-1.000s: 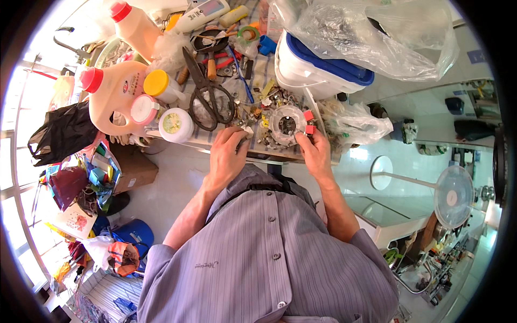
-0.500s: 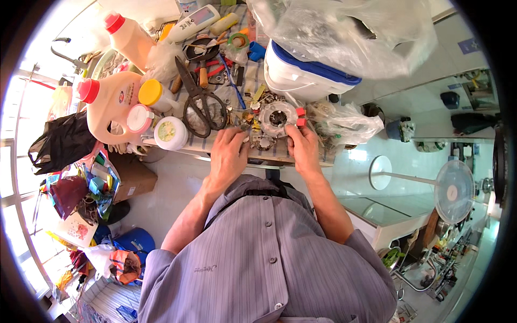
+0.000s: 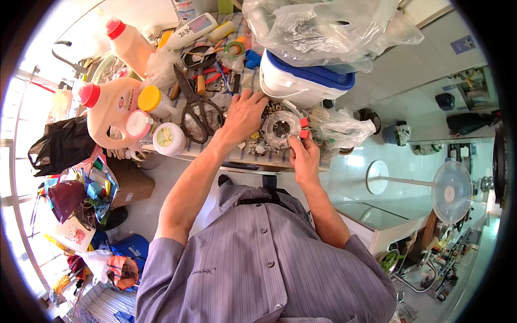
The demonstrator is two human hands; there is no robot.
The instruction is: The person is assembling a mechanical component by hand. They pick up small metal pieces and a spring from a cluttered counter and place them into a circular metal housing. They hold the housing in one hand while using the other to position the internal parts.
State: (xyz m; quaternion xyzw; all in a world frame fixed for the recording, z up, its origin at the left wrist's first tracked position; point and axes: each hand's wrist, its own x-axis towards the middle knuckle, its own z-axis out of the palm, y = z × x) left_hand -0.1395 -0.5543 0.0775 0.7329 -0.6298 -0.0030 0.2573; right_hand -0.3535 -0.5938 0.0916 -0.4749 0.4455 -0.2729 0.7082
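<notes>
In the head view, the left hand [image 3: 245, 116] has gone from the table's front edge to farther back among the clutter, its forearm now stretched longer across the edge. The right hand [image 3: 305, 156] has kept its place at the near right side of a transparent round dish [image 3: 270, 129].

The dish lies near the front of the cloth-covered table [image 3: 231, 157], thick-walled and ring-like from above, with small dark pieces showing in its middle. Two red blocks [image 3: 305, 128] sit at its right rim. The right thumb and forefinger are drawn in at the rim and lower block; whether they grip or only touch cannot be told. The left fingers reach forward, back of the hand up; its fingertips' hold cannot be told.

Loose small parts [image 3: 258, 146] lie around the dish. Large scissors [image 3: 195, 99] bound the left hand's left side, a white bucket [image 3: 291, 86] stands behind the dish, and a plastic bag [image 3: 347, 126] crowds its right. The front edge runs just nearer the person, with pale floor [image 3: 175, 175] below.
</notes>
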